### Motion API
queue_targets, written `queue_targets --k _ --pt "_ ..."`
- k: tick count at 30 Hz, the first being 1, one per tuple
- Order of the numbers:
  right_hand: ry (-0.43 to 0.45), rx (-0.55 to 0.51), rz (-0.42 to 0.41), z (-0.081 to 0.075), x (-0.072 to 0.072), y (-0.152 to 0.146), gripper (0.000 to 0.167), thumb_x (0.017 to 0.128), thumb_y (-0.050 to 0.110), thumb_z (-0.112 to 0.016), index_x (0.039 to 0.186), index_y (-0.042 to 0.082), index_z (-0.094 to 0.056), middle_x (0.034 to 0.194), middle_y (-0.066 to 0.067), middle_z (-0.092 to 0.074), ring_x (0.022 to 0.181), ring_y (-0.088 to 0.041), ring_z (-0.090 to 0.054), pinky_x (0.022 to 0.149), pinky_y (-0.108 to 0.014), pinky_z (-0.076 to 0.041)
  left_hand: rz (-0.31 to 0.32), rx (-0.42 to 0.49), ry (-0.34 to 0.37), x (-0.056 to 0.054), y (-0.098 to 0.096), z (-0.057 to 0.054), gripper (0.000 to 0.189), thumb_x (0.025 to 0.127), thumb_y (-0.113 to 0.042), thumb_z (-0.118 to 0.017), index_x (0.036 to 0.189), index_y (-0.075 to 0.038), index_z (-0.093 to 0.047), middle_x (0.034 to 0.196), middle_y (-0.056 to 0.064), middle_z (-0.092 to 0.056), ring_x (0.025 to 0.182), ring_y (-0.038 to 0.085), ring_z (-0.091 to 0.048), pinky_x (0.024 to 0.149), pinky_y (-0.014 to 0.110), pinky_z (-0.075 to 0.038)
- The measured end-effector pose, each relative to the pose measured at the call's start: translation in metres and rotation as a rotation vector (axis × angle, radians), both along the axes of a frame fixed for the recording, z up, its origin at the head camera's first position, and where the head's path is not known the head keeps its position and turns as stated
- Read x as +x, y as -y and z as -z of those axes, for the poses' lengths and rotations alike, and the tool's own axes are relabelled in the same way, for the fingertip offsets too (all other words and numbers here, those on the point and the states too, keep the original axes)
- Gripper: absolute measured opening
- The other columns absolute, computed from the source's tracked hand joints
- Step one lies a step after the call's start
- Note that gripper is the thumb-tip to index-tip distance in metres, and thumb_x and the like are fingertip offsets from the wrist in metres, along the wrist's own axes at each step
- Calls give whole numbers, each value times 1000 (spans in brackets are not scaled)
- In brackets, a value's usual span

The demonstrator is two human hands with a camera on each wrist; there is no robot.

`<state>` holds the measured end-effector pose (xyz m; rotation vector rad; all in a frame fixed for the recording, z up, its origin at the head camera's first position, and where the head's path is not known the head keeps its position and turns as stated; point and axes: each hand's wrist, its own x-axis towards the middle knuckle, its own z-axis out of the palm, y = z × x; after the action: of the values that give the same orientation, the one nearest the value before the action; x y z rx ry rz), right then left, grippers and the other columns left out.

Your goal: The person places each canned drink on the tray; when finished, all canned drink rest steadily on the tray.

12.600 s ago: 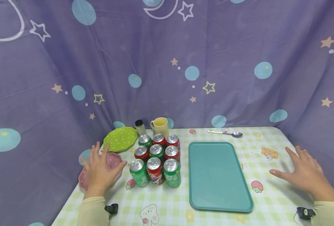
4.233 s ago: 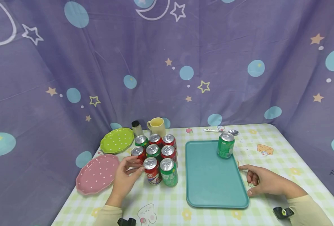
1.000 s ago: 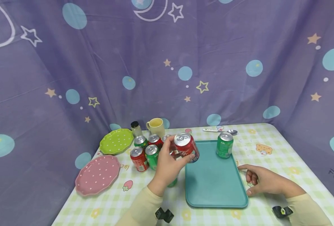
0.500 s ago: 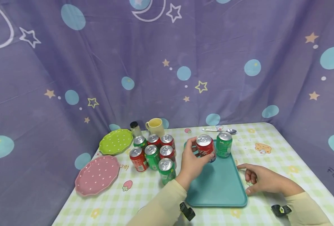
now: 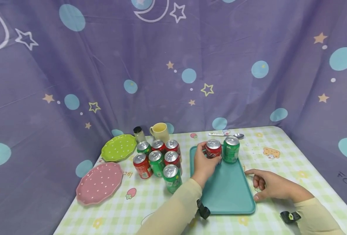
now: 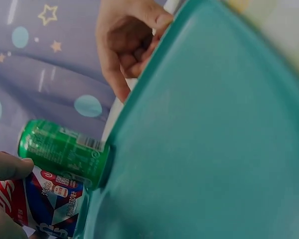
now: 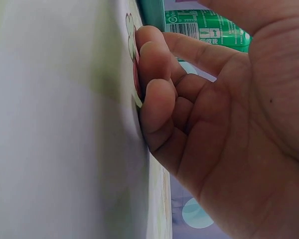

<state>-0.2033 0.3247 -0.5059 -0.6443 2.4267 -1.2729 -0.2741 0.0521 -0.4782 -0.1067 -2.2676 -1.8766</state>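
My left hand [image 5: 204, 165] grips a red soda can [image 5: 213, 149] upright at the far side of the teal tray [image 5: 227, 191]. A green soda can [image 5: 231, 150] stands right beside it in the tray's far right corner. In the left wrist view, fingers and thumb wrap the red can [image 6: 52, 201], its base right at the tray surface. My right hand [image 5: 274, 186] rests at the tray's right edge, index finger and thumb touching the rim, the other fingers loosely bent. In the right wrist view those fingers [image 7: 159, 102] lie close against the tablecloth.
Left of the tray, several red and green cans [image 5: 156, 160] stand grouped, one green can [image 5: 172, 179] nearest me. A pink plate [image 5: 100, 183], green plate [image 5: 119, 148], black-lidded jar [image 5: 139, 134] and yellow mug [image 5: 160, 131] surround them. A spoon [image 5: 238, 135] lies behind the tray.
The left hand took the red can from the group's front row, carried it right and lowered it beside the green can, which reached the tray earlier. The right hand moved in to the tray's edge.
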Motion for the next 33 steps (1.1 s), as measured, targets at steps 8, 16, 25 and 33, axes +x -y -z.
queue_targets --k 8,16,25,33 --pt "-9 7 0 2 -2 -2 95 76 19 -95 150 -8 -43 95 -10 -57 73 -14 -52 62 -27 -45 -5 -19 15 -18 -8 8 70 76 -4 -93 134 -23 -59 128 -5 -64 119 18 -60 102 39 -52" --pt "-15 4 -3 1 -1 -1 95 76 20 -95 151 -8 -43 96 -11 -57 74 -15 -52 62 -27 -46 -3 -9 24 -25 -13 13 70 77 -1 -92 135 -21 -58 130 -2 -64 122 19 -60 104 39 -52" --pt "-24 13 -2 2 -2 0 95 75 21 -95 150 -8 -44 95 -11 -57 74 -15 -53 62 -26 -46 -10 -60 -1 -27 -12 15 69 79 -5 -92 137 -20 -58 131 -2 -63 120 18 -60 104 38 -51" --pt "-26 11 -3 2 -1 0 95 74 20 -95 150 -8 -44 95 -11 -57 74 -15 -53 62 -26 -46 -6 -74 -6 -27 -12 16 68 80 -5 -91 138 -18 -57 133 0 -64 122 18 -60 105 36 -50"
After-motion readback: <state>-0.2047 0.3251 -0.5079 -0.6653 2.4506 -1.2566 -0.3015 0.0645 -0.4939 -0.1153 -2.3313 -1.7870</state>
